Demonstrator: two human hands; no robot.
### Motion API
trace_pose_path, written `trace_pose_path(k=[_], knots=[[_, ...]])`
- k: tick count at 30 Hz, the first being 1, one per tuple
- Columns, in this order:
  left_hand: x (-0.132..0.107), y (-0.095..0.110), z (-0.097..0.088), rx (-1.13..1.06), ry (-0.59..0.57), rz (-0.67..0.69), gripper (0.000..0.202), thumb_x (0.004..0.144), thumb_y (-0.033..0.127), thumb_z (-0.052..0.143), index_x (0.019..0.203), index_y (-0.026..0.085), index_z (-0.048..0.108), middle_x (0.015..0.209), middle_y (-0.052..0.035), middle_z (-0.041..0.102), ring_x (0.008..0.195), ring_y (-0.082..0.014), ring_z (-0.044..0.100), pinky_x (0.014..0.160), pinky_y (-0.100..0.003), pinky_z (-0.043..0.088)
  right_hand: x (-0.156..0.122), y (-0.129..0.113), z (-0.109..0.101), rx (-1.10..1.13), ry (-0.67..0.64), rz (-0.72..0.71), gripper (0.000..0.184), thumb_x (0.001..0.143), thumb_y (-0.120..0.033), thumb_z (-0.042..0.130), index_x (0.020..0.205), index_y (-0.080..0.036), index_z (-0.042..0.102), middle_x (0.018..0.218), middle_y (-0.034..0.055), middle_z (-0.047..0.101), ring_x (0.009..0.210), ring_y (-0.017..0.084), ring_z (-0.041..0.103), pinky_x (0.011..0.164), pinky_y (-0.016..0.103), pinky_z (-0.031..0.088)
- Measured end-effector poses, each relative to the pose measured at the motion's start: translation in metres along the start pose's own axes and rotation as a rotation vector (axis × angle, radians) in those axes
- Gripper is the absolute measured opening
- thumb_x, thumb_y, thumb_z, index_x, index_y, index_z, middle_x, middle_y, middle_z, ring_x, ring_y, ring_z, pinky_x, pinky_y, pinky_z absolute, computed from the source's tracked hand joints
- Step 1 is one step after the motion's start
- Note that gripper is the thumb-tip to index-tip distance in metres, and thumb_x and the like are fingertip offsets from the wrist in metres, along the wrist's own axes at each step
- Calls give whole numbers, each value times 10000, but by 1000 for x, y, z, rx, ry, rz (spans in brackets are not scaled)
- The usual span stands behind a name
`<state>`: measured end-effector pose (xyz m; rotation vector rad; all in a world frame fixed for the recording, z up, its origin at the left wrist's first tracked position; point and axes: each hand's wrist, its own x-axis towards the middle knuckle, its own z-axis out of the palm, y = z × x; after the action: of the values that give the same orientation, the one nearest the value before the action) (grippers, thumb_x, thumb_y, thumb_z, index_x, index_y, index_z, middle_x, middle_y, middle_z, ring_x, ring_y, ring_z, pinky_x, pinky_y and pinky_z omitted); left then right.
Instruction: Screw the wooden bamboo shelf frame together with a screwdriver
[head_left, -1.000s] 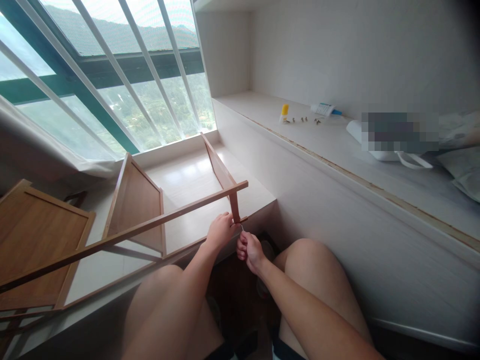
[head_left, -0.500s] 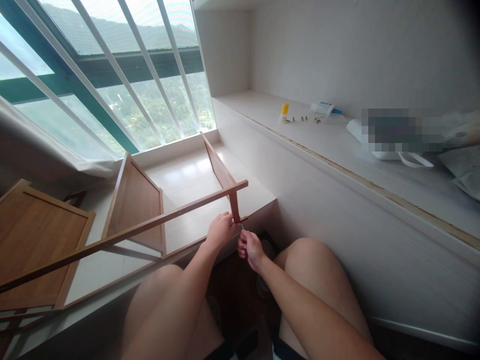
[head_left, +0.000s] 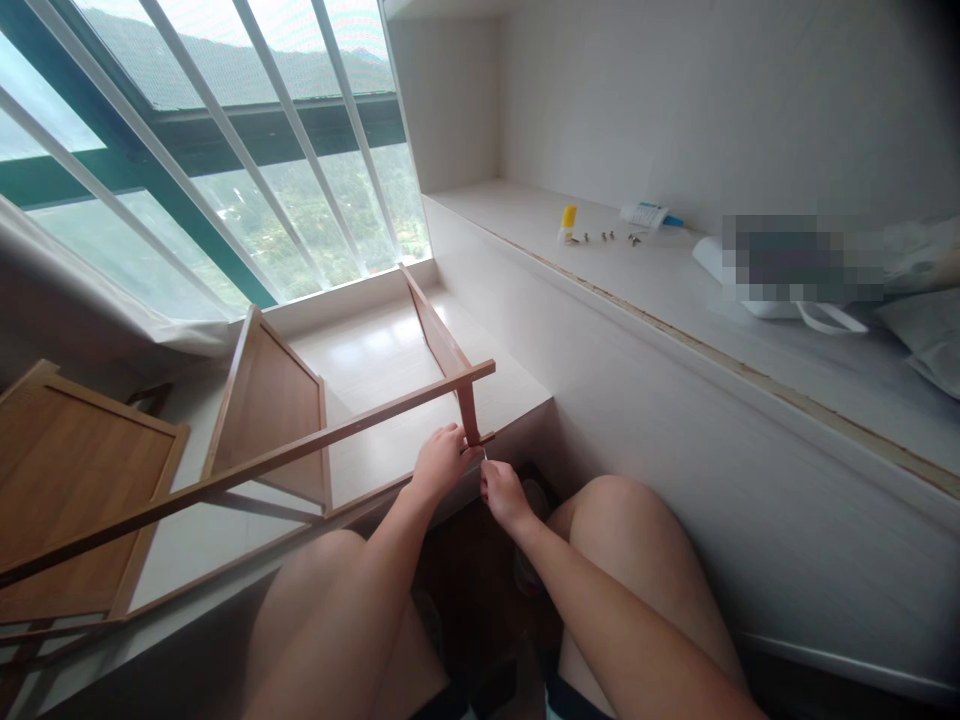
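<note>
A brown wooden shelf frame (head_left: 270, 455) lies on its side across the white window ledge (head_left: 382, 365). My left hand (head_left: 439, 462) is closed around the frame's lower corner, just below its short upright post (head_left: 470, 412). My right hand (head_left: 504, 493) is pinched on a thin metal tool (head_left: 484, 455), perhaps a hex key, whose tip meets that corner. Both hands almost touch. My bare knees fill the bottom of the view.
A high white counter (head_left: 675, 290) runs along the right with a yellow-capped bottle (head_left: 568, 223), several loose screws (head_left: 607, 238), a white tube (head_left: 649, 215) and white bags (head_left: 922, 330). The barred window (head_left: 225, 150) rises behind the ledge. The dark floor shows between my legs.
My right hand has risen slightly and turned toward the frame corner, with the tool at the joint. My left hand and the frame have stayed put.
</note>
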<state>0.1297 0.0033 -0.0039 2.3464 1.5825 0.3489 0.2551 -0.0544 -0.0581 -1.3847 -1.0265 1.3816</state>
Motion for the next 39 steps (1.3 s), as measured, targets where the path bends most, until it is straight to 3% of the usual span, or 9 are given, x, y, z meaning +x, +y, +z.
trace_pose_path(k=[2,6,9,20,23,27,29,32,39], knots=[[0,0,0,-6,-3,1,166,851,372,593,938,240,642,936,-39,630,915,-204,590,789,-282,444,-1,-5,-4,-197,36,-27,376,889,-379,404,568,-194,464,523,20,528,533,143,482,517,252,324],[0,1,-2,-11,-15,-10,165,850,368,595,943,239,641,931,-38,630,912,-201,593,780,-276,446,-6,-21,-10,-901,67,-66,398,946,-336,346,736,-170,641,761,121,695,720,219,640,663,296,407],[0,2,-3,-9,-20,-13,163,856,362,587,944,238,644,931,-40,630,914,-200,592,779,-273,443,-8,-29,-11,-1160,58,-81,412,965,-326,326,845,-159,684,841,164,716,787,270,684,712,341,443],[-1,4,-5,-1,-38,-39,169,863,368,575,941,236,646,944,-44,626,919,-205,590,781,-280,445,-6,-28,-11,-1094,70,-145,337,945,-281,416,774,-142,672,750,206,696,738,307,688,682,390,454],[0,3,-3,-12,-26,-25,168,864,365,574,948,239,648,945,-41,626,918,-200,590,789,-279,447,-3,-23,-13,-952,74,-86,318,927,-303,446,709,-161,628,730,166,676,763,278,659,714,372,423],[1,1,0,-13,-13,-21,171,864,361,577,961,244,656,955,-44,627,932,-202,591,815,-284,447,4,-10,-10,-263,47,15,327,847,-314,537,549,-192,483,550,37,526,630,180,532,621,288,357],[1,2,-1,-10,-14,-25,173,864,361,578,959,240,659,956,-47,630,940,-205,591,823,-285,444,6,-6,-5,-20,0,64,345,842,-351,505,541,-208,418,474,-17,418,514,135,428,530,260,312],[2,3,-3,-6,-14,-20,172,866,358,574,946,231,655,944,-49,632,932,-206,591,815,-284,441,5,-5,2,114,-65,127,317,862,-408,381,600,-235,334,425,-79,280,388,103,286,426,237,241],[0,5,-4,8,-13,-31,157,864,361,576,913,227,642,909,-42,625,910,-198,587,813,-280,439,-4,-13,-3,797,-348,310,328,849,-378,426,635,-229,226,469,-95,212,394,83,219,397,205,195]])
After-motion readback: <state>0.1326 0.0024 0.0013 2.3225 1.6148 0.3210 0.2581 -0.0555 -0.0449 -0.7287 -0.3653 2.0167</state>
